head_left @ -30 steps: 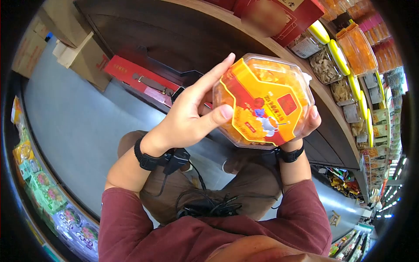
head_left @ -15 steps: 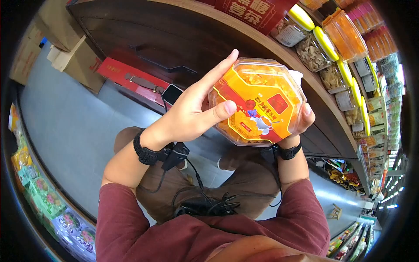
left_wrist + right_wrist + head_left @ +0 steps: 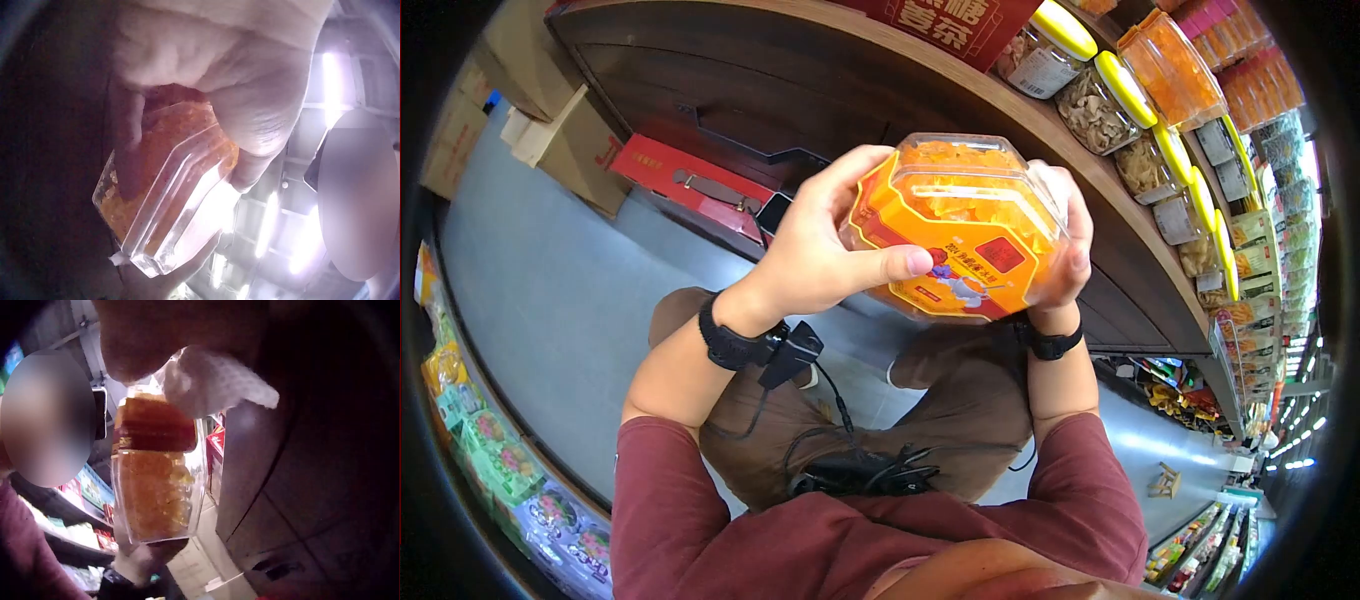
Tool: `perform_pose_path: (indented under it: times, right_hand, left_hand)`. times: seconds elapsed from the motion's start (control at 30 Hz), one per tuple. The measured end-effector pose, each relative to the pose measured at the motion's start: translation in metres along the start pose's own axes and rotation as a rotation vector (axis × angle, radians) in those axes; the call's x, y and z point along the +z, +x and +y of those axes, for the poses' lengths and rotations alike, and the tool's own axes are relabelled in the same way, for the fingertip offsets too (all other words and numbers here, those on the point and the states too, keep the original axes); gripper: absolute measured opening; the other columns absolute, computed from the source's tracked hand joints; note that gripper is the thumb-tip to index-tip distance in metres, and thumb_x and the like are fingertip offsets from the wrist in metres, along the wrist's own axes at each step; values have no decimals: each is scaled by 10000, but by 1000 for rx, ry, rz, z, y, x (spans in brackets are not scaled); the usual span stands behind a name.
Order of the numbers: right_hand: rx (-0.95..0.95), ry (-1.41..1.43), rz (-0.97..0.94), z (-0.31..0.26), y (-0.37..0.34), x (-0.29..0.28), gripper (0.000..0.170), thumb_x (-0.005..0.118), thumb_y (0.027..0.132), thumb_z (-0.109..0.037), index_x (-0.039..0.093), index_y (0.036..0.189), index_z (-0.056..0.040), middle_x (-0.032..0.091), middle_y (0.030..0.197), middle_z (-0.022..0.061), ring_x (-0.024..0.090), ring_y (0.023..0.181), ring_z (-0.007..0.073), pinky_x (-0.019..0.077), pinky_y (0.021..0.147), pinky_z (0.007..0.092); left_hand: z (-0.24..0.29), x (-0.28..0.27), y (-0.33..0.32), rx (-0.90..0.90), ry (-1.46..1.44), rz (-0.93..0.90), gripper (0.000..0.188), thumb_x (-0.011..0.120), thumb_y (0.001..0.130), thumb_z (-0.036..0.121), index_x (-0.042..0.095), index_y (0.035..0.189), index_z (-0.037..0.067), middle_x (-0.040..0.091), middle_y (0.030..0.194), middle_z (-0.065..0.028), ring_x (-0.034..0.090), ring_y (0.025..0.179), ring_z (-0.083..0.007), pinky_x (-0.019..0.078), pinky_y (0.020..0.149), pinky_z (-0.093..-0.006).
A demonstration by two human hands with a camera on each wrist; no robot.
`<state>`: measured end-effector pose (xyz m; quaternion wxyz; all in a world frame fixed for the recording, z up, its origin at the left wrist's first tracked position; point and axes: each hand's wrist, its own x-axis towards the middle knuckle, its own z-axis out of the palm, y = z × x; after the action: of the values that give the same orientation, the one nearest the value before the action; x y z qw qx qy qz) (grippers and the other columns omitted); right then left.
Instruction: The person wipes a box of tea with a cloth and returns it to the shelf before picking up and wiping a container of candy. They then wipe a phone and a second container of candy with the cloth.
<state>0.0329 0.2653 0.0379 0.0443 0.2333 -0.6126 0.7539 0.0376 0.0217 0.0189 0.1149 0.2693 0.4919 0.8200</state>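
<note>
An eight-sided clear plastic box (image 3: pixel 960 225), filled with orange pieces and wrapped in a yellow-and-red label, is held up above the person's knees. My left hand (image 3: pixel 815 245) grips its left side, thumb lying across the label and the other fingers round the back edge. On the opposite side, my right hand (image 3: pixel 1072 235) holds a crumpled white tissue (image 3: pixel 212 384) against the box's edge. Seen from the right wrist, the tissue sits at one end of the box, below the hand. The left wrist view shows the lid's clear stepped rim (image 3: pixel 181 187).
A dark wooden cabinet (image 3: pixel 670 80) stands in front, its counter carrying yellow-lidded jars (image 3: pixel 1100 105) and orange packs (image 3: pixel 1170 70). On the floor side lie a red box (image 3: pixel 685 190) with a strap and cardboard cartons (image 3: pixel 580 150). Packaged goods (image 3: pixel 500 450) line the left.
The box has moved left and tipped, so more of its upper side shows. The right hand has shifted up along the right edge with the tissue. The left hand keeps its grip.
</note>
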Motion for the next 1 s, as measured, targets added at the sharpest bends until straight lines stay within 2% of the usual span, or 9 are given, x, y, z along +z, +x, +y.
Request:
perform_pose_path:
  times: [0.1,0.2,0.33,0.43,0.47,0.53,0.63,0.77,1.0]
  right_hand:
    - [-474,-715,131,-7,8,-5,652,510,953,-575,619,1039,62,618,1023,163,584,921,228,456,813,332]
    - [-529,-689,207,-20,2,-3,440,531,1008,-390,617,986,41,625,986,180,576,881,206,468,782,325]
    - [-442,-560,217,-26,-7,16,313,601,968,-269,636,1007,40,620,1079,197,592,914,219,482,808,330]
    - [-532,-829,1,-29,-2,19,248,667,902,-186,667,1016,35,622,1172,220,626,984,268,507,852,360]
    - [-586,-907,-77,-29,1,23,239,682,885,-176,674,1003,31,627,1171,220,631,984,281,508,858,367]
    - [-561,-905,-134,-29,-3,37,221,732,822,-143,703,992,-6,640,1167,203,636,980,301,511,844,376]
    - [-639,-909,-216,-27,0,42,258,754,769,-130,712,1002,-26,661,1153,163,634,975,310,507,813,377]
    - [-698,-1028,-353,-26,2,52,303,737,741,-101,722,1029,-8,680,1156,158,636,1003,350,527,873,433]
    - [-787,-1003,-163,-10,3,41,259,670,832,-103,728,1053,19,705,1114,177,659,995,370,546,891,429]
  left_hand:
    - [14,-2,-2,149,161,75,662,886,746,129,491,1263,9,627,1192,-88,604,1127,-143,485,1002,-308]
    - [17,-8,-5,180,301,87,640,894,729,121,512,1231,13,651,1136,-82,625,1073,-131,510,955,-311]
    - [14,-7,-6,199,494,98,623,907,701,153,541,1187,22,679,1050,-98,679,980,-166,537,876,-318]
    - [14,-4,-7,216,801,106,605,902,665,245,577,1131,37,685,957,-161,705,872,-329,554,782,-349]
    - [17,-2,-8,213,800,107,605,902,665,245,577,1131,37,685,957,-161,705,872,-329,554,782,-349]
    - [22,0,-9,140,938,65,607,895,666,149,578,1168,22,672,1013,-114,694,931,-214,532,827,-309]
    - [20,1,-10,160,966,55,609,888,663,183,583,1165,20,681,995,-134,710,902,-267,547,789,-324]
    - [17,0,-10,206,970,53,615,881,665,198,582,1171,17,686,987,-136,716,890,-280,553,766,-332]
    - [16,1,-12,295,932,116,588,897,652,265,602,1115,57,690,946,-147,705,839,-333,566,718,-369]
